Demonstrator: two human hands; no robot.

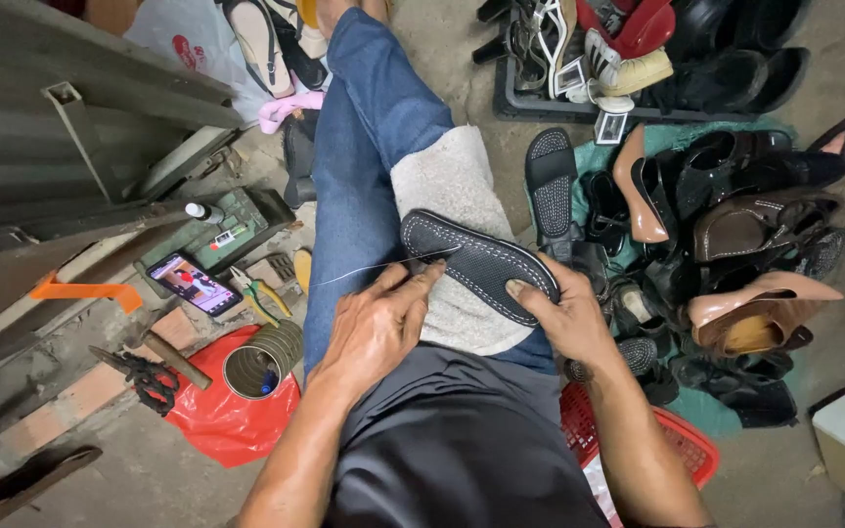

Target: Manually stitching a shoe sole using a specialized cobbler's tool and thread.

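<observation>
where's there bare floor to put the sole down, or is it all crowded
Bare concrete shows at lower left, between the red bag and the picture's bottom edge, and at lower right past the red basket. The left hand and right hand hold the sole on the lap. The right side is packed with shoes; the tin can, phone and pliers crowd the left.

Blue jeans, dark grey shirt, bare forearms, no sleeves.

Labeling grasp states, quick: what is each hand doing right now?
Left hand: closed, pinching a needle with white thread at the black sole.
Right hand: closed, gripping the sole's edge.
</observation>
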